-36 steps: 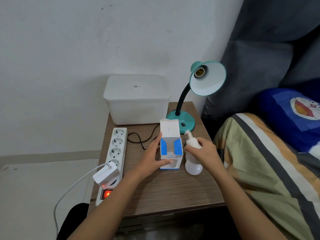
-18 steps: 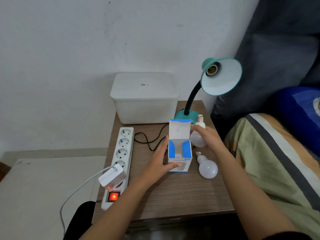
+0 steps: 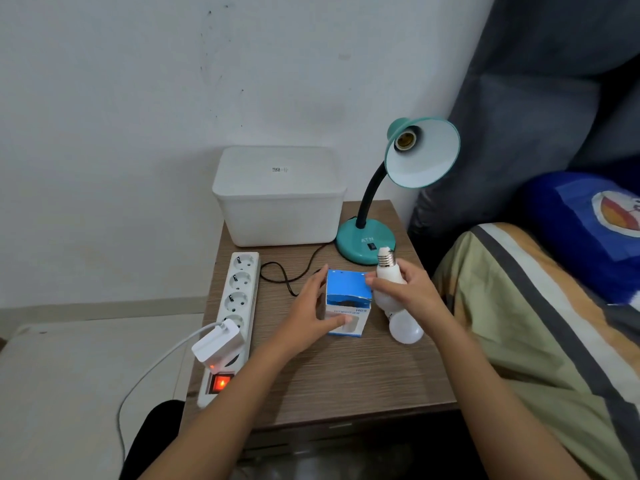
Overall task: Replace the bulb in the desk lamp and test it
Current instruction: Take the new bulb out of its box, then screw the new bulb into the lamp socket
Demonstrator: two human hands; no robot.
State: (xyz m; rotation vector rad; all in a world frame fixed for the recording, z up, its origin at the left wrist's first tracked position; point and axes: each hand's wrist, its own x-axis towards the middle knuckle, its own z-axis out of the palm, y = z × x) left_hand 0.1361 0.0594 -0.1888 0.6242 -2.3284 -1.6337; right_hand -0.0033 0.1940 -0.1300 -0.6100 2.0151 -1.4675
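A teal desk lamp [image 3: 367,240] stands at the back right of the wooden side table [image 3: 332,379], its shade tilted toward me and its socket [image 3: 404,140] without a bulb. My right hand [image 3: 412,292] holds a white bulb [image 3: 387,275] upright, screw base up, beside a small blue and white box [image 3: 348,306]. The box's top flap is folded down. My left hand [image 3: 311,317] grips the box from its left side. A second white bulb [image 3: 406,329] lies on the table just under my right hand.
A white lidded container [image 3: 277,195] sits at the back of the table. A white power strip [image 3: 232,317] runs along the left edge, its red switch lit, with a white adapter [image 3: 218,344] plugged in. The lamp's black cord [image 3: 287,275] loops behind the box. A bed borders the right.
The box's flap has gone from standing up to folded down. My right hand has brought the held bulb nearer, over the bulb lying on the table.
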